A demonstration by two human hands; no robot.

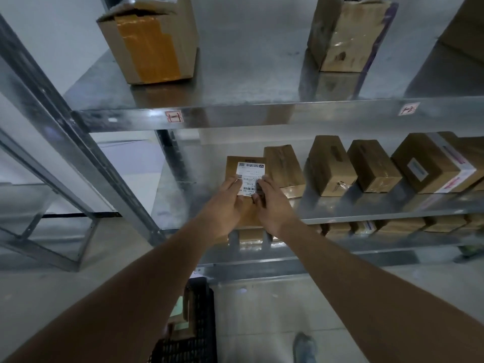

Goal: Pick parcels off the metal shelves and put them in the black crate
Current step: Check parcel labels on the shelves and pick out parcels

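Head view: both hands (225,205) hold the labelled parcel (245,169) lengthwise, pointing away.

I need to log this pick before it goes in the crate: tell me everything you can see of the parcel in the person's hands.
The parcel is a flat brown cardboard box with a white printed label carrying barcodes on its upward face. It sits at the left end of the row on the middle metal shelf, its near end over the shelf's front edge. The left hand and right hand hold it from either side, fingers lying on the label. A neighbouring box stands close on its right.
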